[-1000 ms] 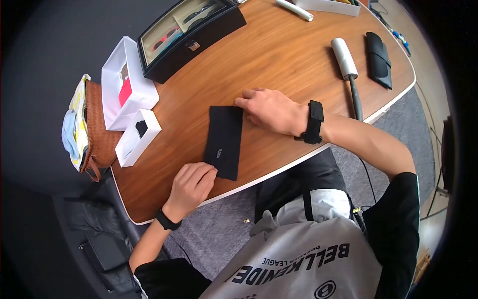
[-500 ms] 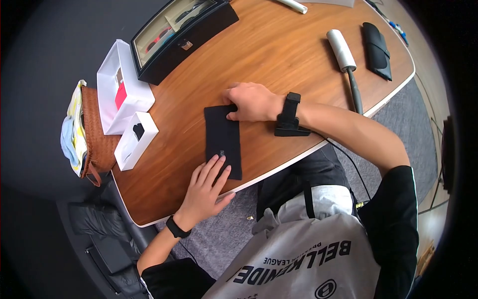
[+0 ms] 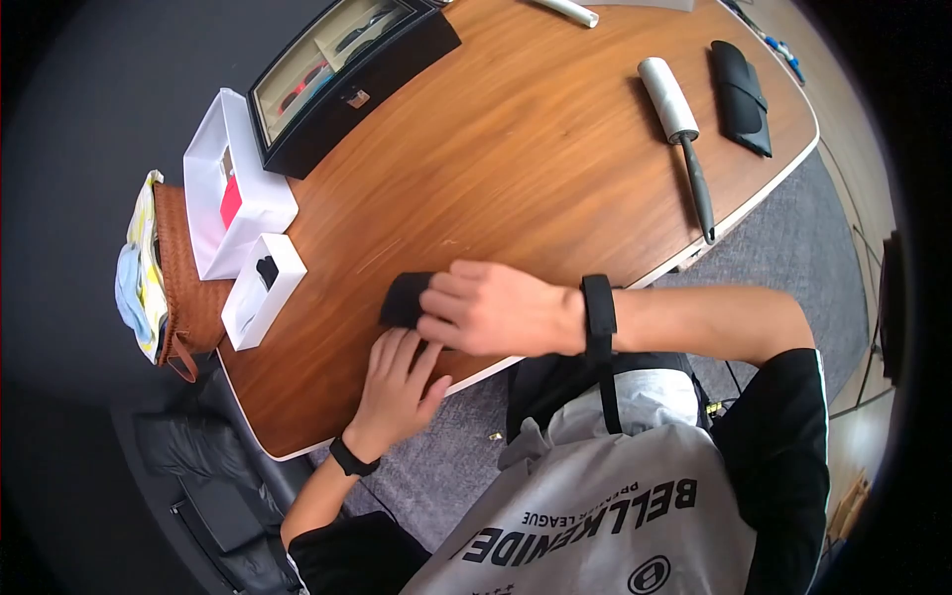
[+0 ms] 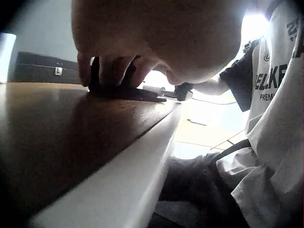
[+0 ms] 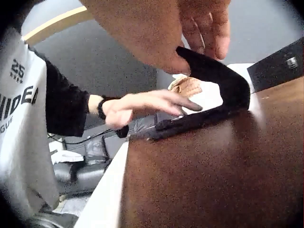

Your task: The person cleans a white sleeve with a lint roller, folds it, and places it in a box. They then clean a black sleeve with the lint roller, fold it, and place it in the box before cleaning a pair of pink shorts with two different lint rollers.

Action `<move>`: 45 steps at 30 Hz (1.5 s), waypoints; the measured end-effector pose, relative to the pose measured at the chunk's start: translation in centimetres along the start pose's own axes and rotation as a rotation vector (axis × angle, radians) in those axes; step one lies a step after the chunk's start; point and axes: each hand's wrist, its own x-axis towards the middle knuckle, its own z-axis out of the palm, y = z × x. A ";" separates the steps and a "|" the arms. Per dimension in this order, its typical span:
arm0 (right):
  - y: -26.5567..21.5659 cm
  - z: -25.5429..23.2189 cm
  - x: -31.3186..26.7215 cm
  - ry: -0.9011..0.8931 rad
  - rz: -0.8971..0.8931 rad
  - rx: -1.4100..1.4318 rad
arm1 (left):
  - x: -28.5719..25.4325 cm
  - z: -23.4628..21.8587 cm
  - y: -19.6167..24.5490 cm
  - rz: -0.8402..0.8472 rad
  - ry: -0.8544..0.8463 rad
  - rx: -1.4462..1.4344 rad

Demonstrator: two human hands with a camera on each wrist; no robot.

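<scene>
A black cloth (image 3: 403,299) is bent back over itself near the front edge of the table. In the right wrist view the cloth (image 5: 235,90) forms a raised loop, its upper end pinched by my right hand (image 5: 152,33) and its lower layer on the tabletop. From the head, my right hand (image 3: 496,309) covers much of the cloth. My left hand (image 3: 397,387) rests at the near end, fingers extended; the right wrist view shows those fingers on the lower layer, below the raised end. In the left wrist view, dark cloth (image 4: 126,93) lies beneath the fingertips.
Left on the table (image 3: 535,149) are a white box (image 3: 260,210), a smaller white box (image 3: 281,290) and a woven basket (image 3: 192,268). A black display case (image 3: 382,84) stands behind. To the right lie a lint roller (image 3: 669,99) and a black pouch (image 3: 739,97).
My right hand has brought the cloth's far end toward the body, so the flat strip is now bent over. My left hand has moved from the corner onto the near part, fingers straightened.
</scene>
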 end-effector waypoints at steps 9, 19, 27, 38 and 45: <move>-2.5 0.5 -1.7 -0.107 -0.005 0.022 | -1.7 -0.8 0.1 -0.195 0.309 0.033; 0.1 -1.2 -1.5 -0.184 0.348 0.166 | 0.2 -1.1 0.5 -0.053 0.094 0.064; 1.8 0.3 -0.6 -0.319 0.578 0.213 | 0.3 -1.5 0.4 -0.078 0.048 0.017; -2.7 -1.3 -2.4 -0.179 0.159 0.091 | 3.5 -1.5 -0.2 0.005 0.207 -0.102; -4.9 -0.6 -4.1 -0.051 0.373 0.209 | 2.4 -1.1 -0.2 0.004 0.278 -0.155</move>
